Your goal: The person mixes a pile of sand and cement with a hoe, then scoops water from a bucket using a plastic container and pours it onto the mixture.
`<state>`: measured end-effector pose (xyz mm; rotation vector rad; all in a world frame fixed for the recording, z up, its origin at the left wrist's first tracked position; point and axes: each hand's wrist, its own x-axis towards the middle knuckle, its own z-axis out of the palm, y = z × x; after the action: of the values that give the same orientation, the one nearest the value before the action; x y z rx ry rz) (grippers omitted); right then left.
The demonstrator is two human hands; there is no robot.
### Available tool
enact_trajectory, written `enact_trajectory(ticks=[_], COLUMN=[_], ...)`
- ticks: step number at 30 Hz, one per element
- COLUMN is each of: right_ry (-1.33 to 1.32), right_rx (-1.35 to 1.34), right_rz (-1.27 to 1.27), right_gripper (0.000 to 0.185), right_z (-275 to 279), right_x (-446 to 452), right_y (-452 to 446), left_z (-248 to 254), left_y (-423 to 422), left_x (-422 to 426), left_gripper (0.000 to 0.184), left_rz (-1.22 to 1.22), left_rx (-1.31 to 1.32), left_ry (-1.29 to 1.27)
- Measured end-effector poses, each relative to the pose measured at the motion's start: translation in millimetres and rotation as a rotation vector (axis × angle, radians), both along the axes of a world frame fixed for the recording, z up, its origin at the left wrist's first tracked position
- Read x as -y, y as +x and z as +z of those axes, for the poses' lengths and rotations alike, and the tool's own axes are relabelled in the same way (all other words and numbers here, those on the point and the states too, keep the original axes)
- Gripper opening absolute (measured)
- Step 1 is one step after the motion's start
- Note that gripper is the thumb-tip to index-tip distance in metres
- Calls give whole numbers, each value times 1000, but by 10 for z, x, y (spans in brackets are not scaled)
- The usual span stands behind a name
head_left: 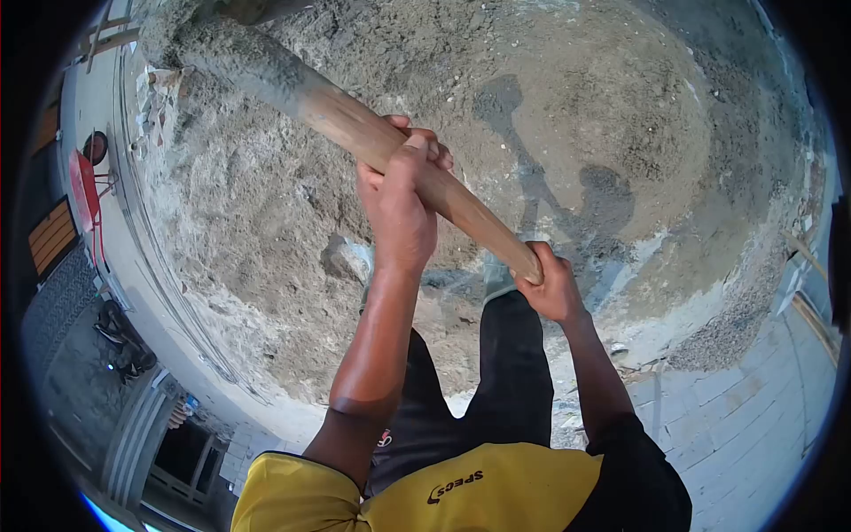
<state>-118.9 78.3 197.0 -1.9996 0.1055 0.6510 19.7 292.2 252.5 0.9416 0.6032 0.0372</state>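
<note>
Both my hands are wrapped around the thick wooden handle of a hoe (355,129), raised slantwise in front of me. My left hand (403,182) grips the middle of the handle, while my right hand (554,284) closes around its lower end. The hoe's head, at the upper left, is caked with grey mortar and partly cut off by the edge of the view. Below lies a broad spread of grey-brown sand and mortar mix (257,230), with my legs at its near edge. My shadow and the tool's fall across it.
A red wheelbarrow (84,191) stands at the far left, and a dark motorcycle (122,339) is parked lower left. Gravel (718,341) lies at the right beside pale paving (709,408). Wooden planks (814,326) rest near the right edge.
</note>
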Motion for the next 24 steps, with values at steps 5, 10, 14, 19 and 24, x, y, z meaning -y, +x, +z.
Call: enact_trajectory(ticks=[5,10,14,19,24], right_ry=[102,-29,-181,-142,-81], right_rx=[22,-428,-701,-655,-690], right_rz=[63,5,19,-81,203], right_gripper=[31,38,46,36,32], right_z=[-1313,-1670,-1268,-441,735], right_x=[-1970,-1878,-1622,-899,444], right_y=[1062,202,28,703,1171], left_z=[-1076,-2197,-2231,-2208,-2396], left_y=[364,-626,-940,-692,-213], left_x=[-729,-567,-453,-277,84], left_gripper=[76,86,75,36,45], left_rz=[-58,-554,-496,-248,78], left_rx=[-174,-752,-660,-586,-877], left_ry=[933,592,300,-390,-757])
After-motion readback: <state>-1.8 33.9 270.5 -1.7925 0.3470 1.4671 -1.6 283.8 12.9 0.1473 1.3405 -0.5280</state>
